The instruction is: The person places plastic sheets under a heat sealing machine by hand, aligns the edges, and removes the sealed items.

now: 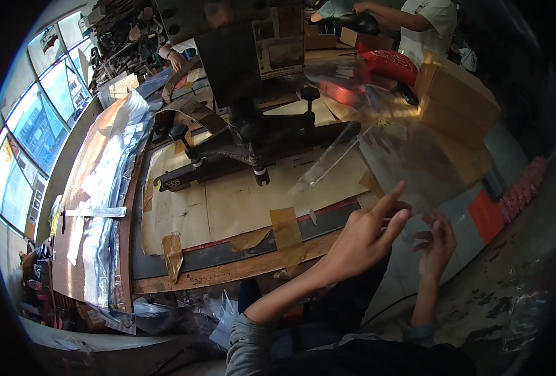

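Observation:
My left hand [369,241] reaches out over the front right of the bench, index finger and thumb stretched apart, with nothing visible between them. Beside it, my right hand [436,245] is raised with its fingers loosely bent and apart. Just beyond both hands spreads a clear plastic sheet or bag [409,163], thin and partly blurred. Its near edge comes close to my fingertips; whether it touches them I cannot tell. Left of the hands, a dark metal press [246,141] with a crossbar and knobs stands over a cardboard-covered board [228,207] patched with brown tape.
Stacked plastic sheets [102,225] lie along the left side by the windows. A cardboard box [456,97] and a red bag [388,66] stand at the right back. Another person [425,28] handles a dark item there; another hand [176,59] shows behind the press.

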`<state>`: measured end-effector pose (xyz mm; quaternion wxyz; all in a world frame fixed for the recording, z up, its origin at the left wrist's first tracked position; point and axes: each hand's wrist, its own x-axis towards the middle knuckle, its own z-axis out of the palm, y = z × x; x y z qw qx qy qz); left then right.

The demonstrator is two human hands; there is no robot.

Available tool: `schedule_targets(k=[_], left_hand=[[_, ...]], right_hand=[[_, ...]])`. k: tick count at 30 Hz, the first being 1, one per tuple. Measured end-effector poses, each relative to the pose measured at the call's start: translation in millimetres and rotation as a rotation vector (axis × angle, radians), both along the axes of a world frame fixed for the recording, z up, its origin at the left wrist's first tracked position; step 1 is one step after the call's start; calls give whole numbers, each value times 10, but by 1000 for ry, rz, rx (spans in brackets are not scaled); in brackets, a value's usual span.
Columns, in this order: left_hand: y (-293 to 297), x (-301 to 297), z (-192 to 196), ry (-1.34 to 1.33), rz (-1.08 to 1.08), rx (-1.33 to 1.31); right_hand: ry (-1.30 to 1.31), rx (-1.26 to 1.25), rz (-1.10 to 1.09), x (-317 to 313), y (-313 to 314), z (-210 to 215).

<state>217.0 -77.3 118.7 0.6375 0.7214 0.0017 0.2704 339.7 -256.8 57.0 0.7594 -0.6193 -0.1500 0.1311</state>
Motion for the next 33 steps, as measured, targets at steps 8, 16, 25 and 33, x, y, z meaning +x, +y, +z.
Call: schedule_targets(k=[8,16,25,33], left_hand=[[-346,-583,618,-1060,-550,98],[-368,-376,571,-1345,-603,-43],[-165,-679,467,-1236,-386,-81],[125,-838,-227,-399,-359,36]], right_hand=[[-76,269,132,2628,683,382],[-1206,-453,-389,5397,2150,86],[-1672,-176,-633,6767,2983,-211],[-699,214,-329,5490,3066,317]])
